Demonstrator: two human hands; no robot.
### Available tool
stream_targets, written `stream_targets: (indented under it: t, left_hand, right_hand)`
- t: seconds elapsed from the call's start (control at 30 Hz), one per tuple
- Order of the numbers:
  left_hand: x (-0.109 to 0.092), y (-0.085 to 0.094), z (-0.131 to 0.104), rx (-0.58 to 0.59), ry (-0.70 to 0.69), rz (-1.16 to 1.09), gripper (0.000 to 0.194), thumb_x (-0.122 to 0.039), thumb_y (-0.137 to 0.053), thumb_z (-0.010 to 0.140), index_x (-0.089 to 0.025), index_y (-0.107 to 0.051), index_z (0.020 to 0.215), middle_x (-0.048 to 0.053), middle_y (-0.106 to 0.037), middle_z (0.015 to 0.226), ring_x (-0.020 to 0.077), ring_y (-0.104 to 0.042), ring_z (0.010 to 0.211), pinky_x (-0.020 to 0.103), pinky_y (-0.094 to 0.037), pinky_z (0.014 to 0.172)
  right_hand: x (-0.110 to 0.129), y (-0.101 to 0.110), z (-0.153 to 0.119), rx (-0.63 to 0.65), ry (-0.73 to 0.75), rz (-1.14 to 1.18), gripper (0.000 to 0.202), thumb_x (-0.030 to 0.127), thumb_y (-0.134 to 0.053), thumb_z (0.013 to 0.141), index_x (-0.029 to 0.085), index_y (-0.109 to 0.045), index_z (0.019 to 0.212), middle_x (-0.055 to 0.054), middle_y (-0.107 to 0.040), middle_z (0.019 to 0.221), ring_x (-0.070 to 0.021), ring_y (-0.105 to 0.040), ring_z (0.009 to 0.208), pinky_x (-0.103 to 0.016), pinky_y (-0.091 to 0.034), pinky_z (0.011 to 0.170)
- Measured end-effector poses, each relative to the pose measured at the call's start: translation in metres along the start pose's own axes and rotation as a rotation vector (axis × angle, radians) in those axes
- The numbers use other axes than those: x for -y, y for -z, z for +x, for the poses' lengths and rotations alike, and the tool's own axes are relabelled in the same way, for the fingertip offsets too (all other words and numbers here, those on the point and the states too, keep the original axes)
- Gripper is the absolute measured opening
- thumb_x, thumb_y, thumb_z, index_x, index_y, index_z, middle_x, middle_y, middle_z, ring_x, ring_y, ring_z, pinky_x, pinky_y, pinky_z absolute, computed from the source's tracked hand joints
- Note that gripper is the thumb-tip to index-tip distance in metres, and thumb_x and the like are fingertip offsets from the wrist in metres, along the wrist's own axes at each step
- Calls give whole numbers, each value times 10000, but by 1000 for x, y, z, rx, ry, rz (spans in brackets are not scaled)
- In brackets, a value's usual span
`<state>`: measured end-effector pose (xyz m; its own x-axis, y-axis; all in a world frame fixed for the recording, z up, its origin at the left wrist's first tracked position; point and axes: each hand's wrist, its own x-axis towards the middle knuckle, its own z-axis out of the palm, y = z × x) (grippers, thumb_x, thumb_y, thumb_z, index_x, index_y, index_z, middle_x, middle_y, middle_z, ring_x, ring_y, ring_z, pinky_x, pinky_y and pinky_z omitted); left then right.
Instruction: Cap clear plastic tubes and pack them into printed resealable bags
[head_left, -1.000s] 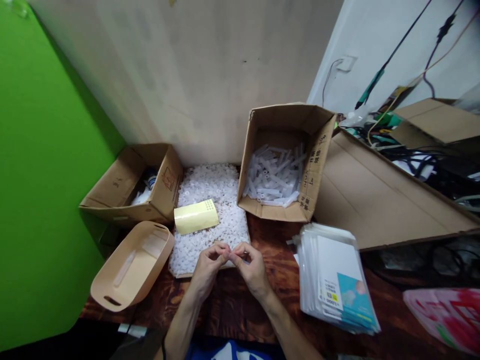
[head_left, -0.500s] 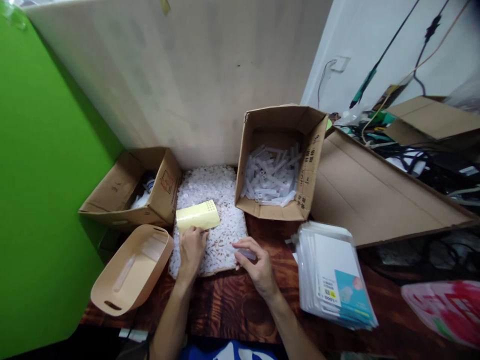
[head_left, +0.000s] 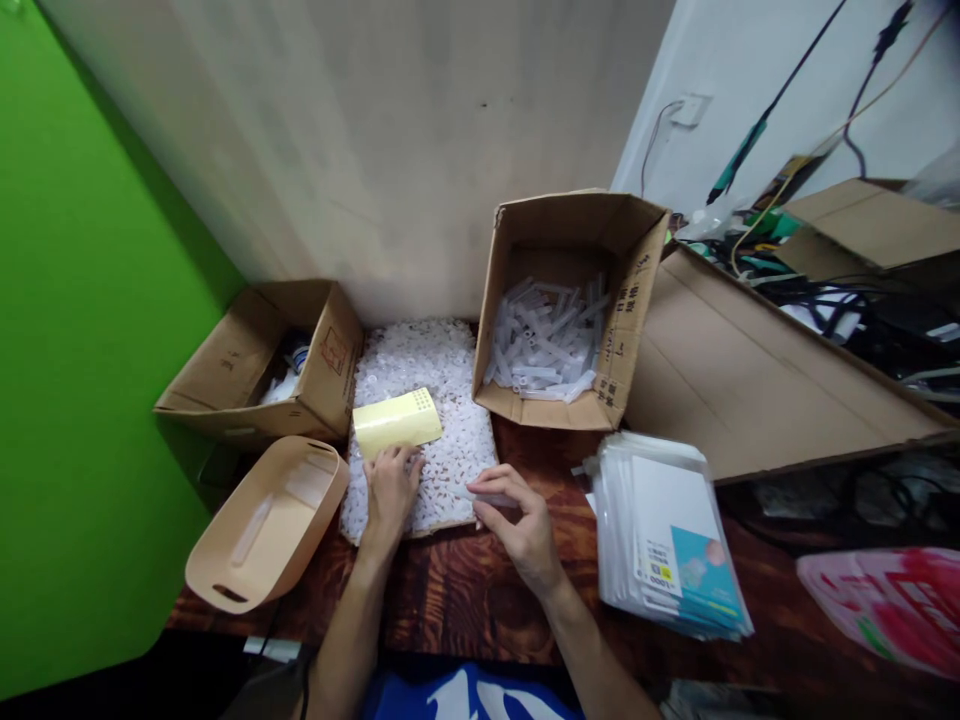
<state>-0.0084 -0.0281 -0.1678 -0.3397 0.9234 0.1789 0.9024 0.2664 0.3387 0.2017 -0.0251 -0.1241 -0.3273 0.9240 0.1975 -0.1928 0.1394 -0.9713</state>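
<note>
My right hand (head_left: 525,530) pinches a translucent plastic tube (head_left: 491,498) between thumb and fingers, its end pointing left over a tray of small white plastic pieces (head_left: 457,455). At the left side of those pieces, my left hand (head_left: 391,492) has its fingers bent and drawn together just below a yellow sticker sheet (head_left: 397,422). Whatever its fingertips hold is too small to make out. The sticker sheet lies on the pieces, with a group of small dark marks at its upper right corner.
Many similar tubes fill a cardboard box (head_left: 637,330) behind my right hand. A beige basket (head_left: 210,560) with a few clear tubes sits left, before another cardboard box (head_left: 225,370). Stacked plastic-wrapped packs (head_left: 675,500) lie right, near a large cardboard flap (head_left: 720,370).
The whole view has shifted slightly. My left fingers have moved a little along the sticker sheet's lower edge, and the tube in my right hand now points more to the left.
</note>
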Motion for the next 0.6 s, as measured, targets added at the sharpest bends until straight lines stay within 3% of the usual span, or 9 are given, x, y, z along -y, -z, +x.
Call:
stream_targets:
  t: [0.17, 0.33, 0.4, 0.5, 0.6]
  left_hand:
    - [0, 7, -3, -81, 14, -57, 180, -249, -576, 946, -200, -734, 1016, 102, -761, 1047, 313, -655, 1030, 458, -380, 944]
    - [-2, 23, -17, -211, -17, -451, 218, -356, -621, 934, -183, -735, 1001, 76, -765, 950, 231, -673, 830, 353, -490, 833]
    - [-5, 27, -23, -203, 5, -554, 236, -389, -636, 923, -192, -744, 996, 66, -767, 944, 215, -670, 812, 329, -511, 800]
    - [-11, 31, -30, -172, 72, -655, 253, -406, -665, 900, -196, -756, 1008, 73, -772, 986, 220, -682, 867, 334, -532, 814]
    - [-21, 34, -36, -92, 140, -818, 269, -407, -713, 862, -193, -759, 1019, 77, -771, 1020, 225, -700, 922, 344, -554, 857]
  right_hand:
    - [7, 11, 2, 32, 88, -312, 114, 204, -625, 919, 201, -735, 948, -81, -624, 1000, -198, -659, 902, -291, -574, 737]
    - [34, 37, 10, 63, 142, -914, 156, 96, -518, 938, 182, -638, 885, -79, -603, 932, -214, -629, 831, -341, -518, 780]
    - [36, 42, 13, 40, 92, -1129, 184, 25, -508, 892, 178, -610, 883, -89, -606, 934, -229, -620, 824, -342, -502, 759]
    - [20, 41, 16, 57, -51, -1389, 306, -112, -492, 755, 158, -606, 843, -129, -623, 971, -245, -623, 823, -333, -480, 714]
    - [2, 35, 18, 91, -151, -1435, 343, -149, -476, 704, 138, -619, 826, -159, -628, 1036, -246, -628, 829, -330, -468, 696]
